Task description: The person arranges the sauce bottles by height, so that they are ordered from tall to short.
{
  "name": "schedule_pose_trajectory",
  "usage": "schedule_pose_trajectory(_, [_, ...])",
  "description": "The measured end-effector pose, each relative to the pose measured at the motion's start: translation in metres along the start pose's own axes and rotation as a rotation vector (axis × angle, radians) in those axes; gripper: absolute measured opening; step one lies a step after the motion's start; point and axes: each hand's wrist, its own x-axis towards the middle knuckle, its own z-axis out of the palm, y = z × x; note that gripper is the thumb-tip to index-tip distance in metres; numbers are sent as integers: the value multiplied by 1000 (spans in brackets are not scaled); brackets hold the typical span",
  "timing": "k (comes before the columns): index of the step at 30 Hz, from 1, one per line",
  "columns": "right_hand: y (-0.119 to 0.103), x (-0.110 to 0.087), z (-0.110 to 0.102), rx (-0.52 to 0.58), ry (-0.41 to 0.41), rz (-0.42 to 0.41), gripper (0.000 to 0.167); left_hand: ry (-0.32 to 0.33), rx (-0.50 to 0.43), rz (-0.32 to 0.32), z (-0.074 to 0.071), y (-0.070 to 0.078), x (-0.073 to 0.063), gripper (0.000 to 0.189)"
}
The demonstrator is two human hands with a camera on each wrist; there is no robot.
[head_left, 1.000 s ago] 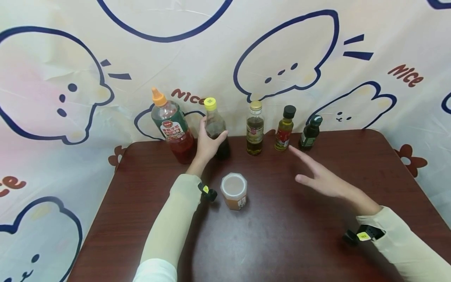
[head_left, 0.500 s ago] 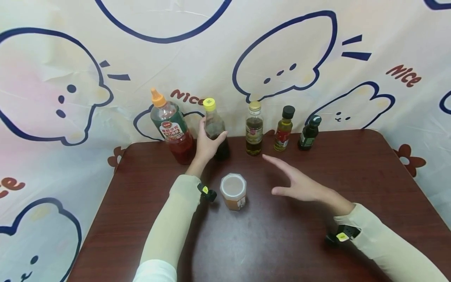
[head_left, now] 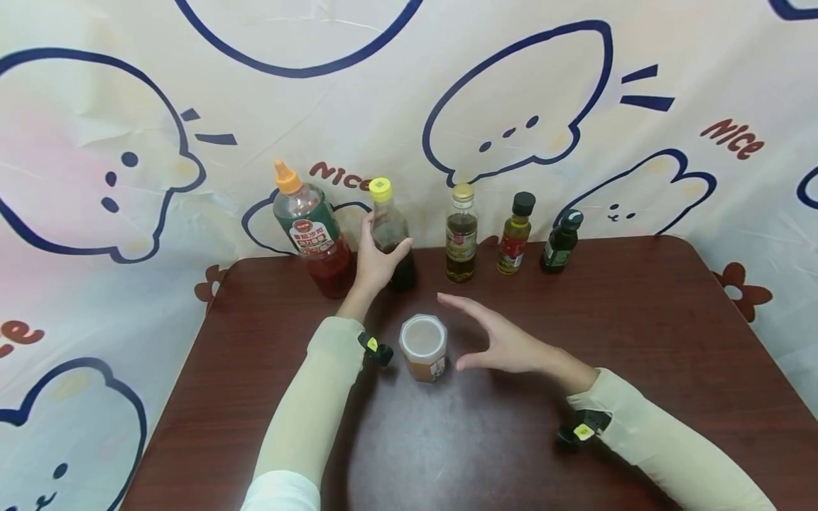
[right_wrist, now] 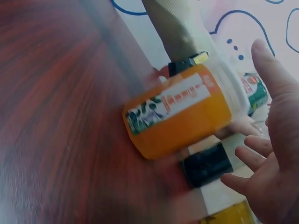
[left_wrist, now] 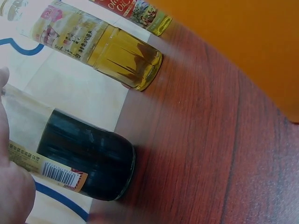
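At the back of the table, my left hand (head_left: 374, 266) grips a glass bottle of dark liquid with a yellow cap (head_left: 390, 227), thumb on one side and fingers on the other. The left wrist view shows this dark-liquid bottle (left_wrist: 86, 154) upright against the wall cloth. My right hand (head_left: 508, 345) is spread just right of a lidded jar (head_left: 424, 344), thumb and fingers apart with nothing between them. Seen from the right wrist, the jar (right_wrist: 175, 114) is orange with a white label and pale lid, and the right hand (right_wrist: 280, 130) is beyond its lid end.
Left of the held bottle stands a big red sauce bottle (head_left: 319, 241) with an orange nozzle. To its right are a gold-capped oil bottle (head_left: 461, 238), a small olive oil bottle (head_left: 514, 238) and a dark green bottle (head_left: 559, 245). Patterned cloth (head_left: 358, 121) hangs behind the table (head_left: 255, 397).
My right hand has swept left and slightly down, from in front of the small bottles to beside the jar. The left hand stays on the yellow-capped bottle, which has not moved.
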Motion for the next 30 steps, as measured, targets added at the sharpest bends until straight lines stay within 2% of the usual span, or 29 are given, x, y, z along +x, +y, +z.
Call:
schedule_pose_trajectory(9, [8, 16, 24, 114, 2, -51, 99, 0, 17, 5, 0, -2, -1, 75])
schedule_pose_trajectory(24, [10, 31, 48, 161, 61, -59, 99, -6, 26, 23, -1, -1, 0, 75])
schedule_pose_trajectory(30, [15, 34, 54, 174, 97, -51, 93, -2, 21, 25, -1, -2, 0, 75])
